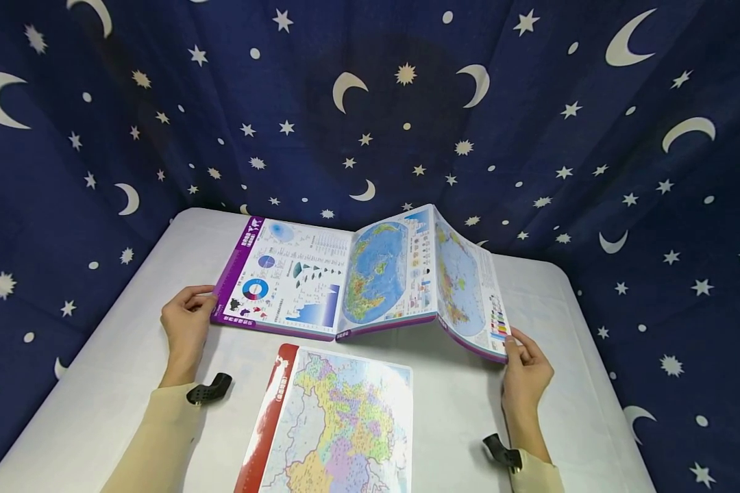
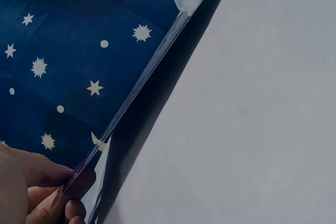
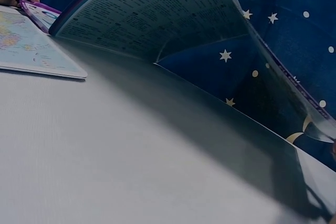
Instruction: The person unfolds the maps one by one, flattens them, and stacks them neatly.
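A purple-edged folding world map [image 1: 302,281] is spread across the back of the table in three panels. Its left panel carries charts, and the two panels to the right show world maps and rise to a ridge at the fold between them. At the left edge, my left hand [image 1: 188,329] pinches the border between thumb and fingers; the left wrist view shows the hand [image 2: 39,187] holding the thin sheet. The lower right corner is pinched by my right hand [image 1: 526,376]. In the right wrist view, the map's printed underside [image 3: 142,17] arches above the tabletop.
A red-edged map sheet [image 1: 345,418] lies flat on the white table [image 1: 456,411], just in front of the folding map. A dark blue curtain [image 1: 407,96] with moons and stars hangs behind the table and along its sides. Each wrist wears a black device [image 1: 210,389].
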